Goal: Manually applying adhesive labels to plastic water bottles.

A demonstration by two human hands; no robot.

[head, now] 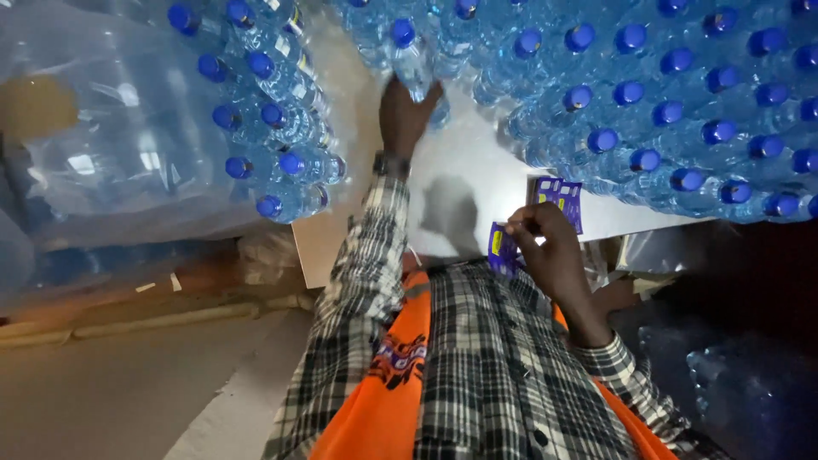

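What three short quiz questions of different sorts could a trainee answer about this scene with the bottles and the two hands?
1. True or false: the left hand grips a bottle with a blue cap.
2. Which does the right hand hold? A) a knife B) small blue and yellow labels C) a cup
3. Fill in: the wrapped pack of bottles lies to the ___ of the left hand in the picture.

Key:
1. True; the fingers close around the bottle below its cap.
2. B
3. left
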